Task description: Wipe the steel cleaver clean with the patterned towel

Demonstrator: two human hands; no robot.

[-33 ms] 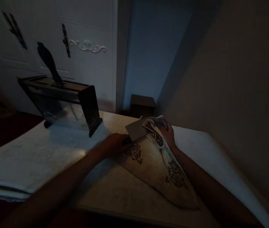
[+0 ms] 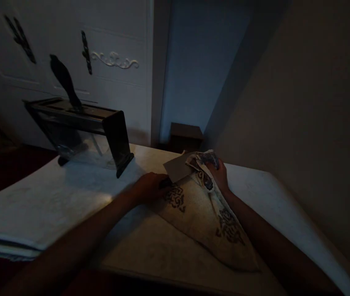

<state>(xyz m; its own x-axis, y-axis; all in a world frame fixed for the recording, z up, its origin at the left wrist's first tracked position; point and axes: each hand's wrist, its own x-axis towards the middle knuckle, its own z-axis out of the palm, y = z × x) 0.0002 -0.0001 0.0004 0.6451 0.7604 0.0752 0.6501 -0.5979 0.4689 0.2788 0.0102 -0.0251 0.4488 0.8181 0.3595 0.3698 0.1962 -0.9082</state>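
Observation:
My left hand (image 2: 150, 186) is closed around the dark handle of a broad grey cleaver (image 2: 177, 167), whose blade points up and away over the table. My right hand (image 2: 219, 174) grips a bunched end of a beige towel with dark floral patterns (image 2: 205, 213) and presses it against the blade's right side. The remainder of the towel lies flat on the table, spreading toward me between my forearms.
A dark knife block with clear sides (image 2: 82, 131) stands at the back left of the light table (image 2: 54, 197), with one black handle (image 2: 65, 82) sticking out. Behind are white cabinet doors (image 2: 113, 61), a small dark stand (image 2: 185, 135) and a wall on the right.

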